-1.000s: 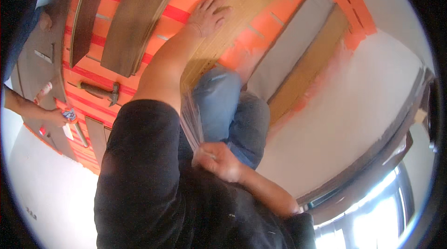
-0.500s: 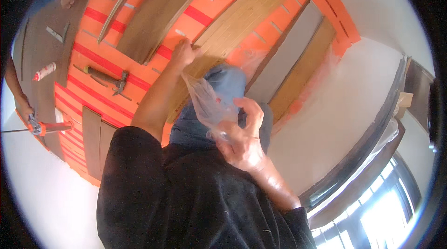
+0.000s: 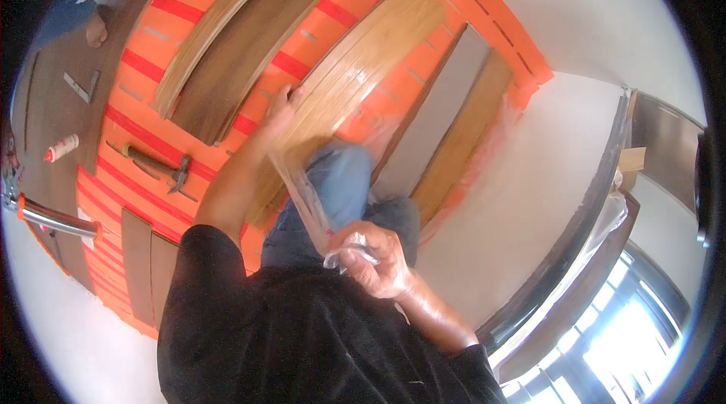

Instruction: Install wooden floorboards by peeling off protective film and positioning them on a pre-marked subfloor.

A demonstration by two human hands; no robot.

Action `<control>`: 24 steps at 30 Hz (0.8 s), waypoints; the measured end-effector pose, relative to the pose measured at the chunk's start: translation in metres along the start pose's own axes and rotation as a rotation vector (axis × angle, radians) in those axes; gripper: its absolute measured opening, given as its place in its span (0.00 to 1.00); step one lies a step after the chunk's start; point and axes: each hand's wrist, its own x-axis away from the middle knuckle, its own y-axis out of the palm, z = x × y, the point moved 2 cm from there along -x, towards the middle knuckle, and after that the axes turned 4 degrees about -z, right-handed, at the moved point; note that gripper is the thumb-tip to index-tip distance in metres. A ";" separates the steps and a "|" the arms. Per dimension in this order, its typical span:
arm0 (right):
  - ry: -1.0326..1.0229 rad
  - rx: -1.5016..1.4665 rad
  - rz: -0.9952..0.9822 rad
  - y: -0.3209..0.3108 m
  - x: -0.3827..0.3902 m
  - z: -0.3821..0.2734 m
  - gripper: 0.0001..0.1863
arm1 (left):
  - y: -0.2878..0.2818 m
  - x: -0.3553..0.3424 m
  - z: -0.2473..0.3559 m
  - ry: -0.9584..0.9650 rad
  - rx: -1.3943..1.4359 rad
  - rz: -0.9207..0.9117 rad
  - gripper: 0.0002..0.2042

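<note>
A light-brown wooden plank (image 3: 361, 52) lies slantwise across the floor ahead of me, its near part beside my knee. My left hand (image 3: 283, 111) is closed on its left edge. A strip of clear plastic film (image 3: 304, 196) stretches from near the plank and my left wrist, over my jeans, to my right hand (image 3: 376, 259). The right fingers are curled round the bunched end of the film, close to my body. What lies under my left fingers is hidden.
Left of the plank lie darker planks (image 3: 261, 49) and a hammer (image 3: 162, 164) on orange underlay (image 3: 136, 128). Right are a grey-backed plank (image 3: 439, 105) and another brown plank (image 3: 473, 132). At far left are a white bottle (image 3: 62, 148), a caulking gun (image 3: 57, 216) and a co-worker's hand (image 3: 96, 30).
My right hand has closed and drawn the film toward my body, pulling it into a narrow strip. My left hand stays at the plank's edge. The caulking gun at left has shifted.
</note>
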 end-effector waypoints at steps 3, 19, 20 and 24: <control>0.010 -0.245 0.044 -0.006 -0.013 0.004 0.13 | -0.002 -0.046 0.044 0.095 0.032 0.043 0.26; 0.049 -0.157 0.219 -0.053 -0.057 0.048 0.08 | -0.026 -0.073 0.031 0.266 -0.519 0.310 0.20; 0.095 -0.168 0.223 -0.056 -0.060 0.050 0.08 | -0.039 -0.057 0.017 0.229 -0.371 0.192 0.20; -0.081 0.449 0.230 -0.080 -0.069 0.051 0.14 | -0.071 0.010 -0.040 0.067 -0.247 0.160 0.19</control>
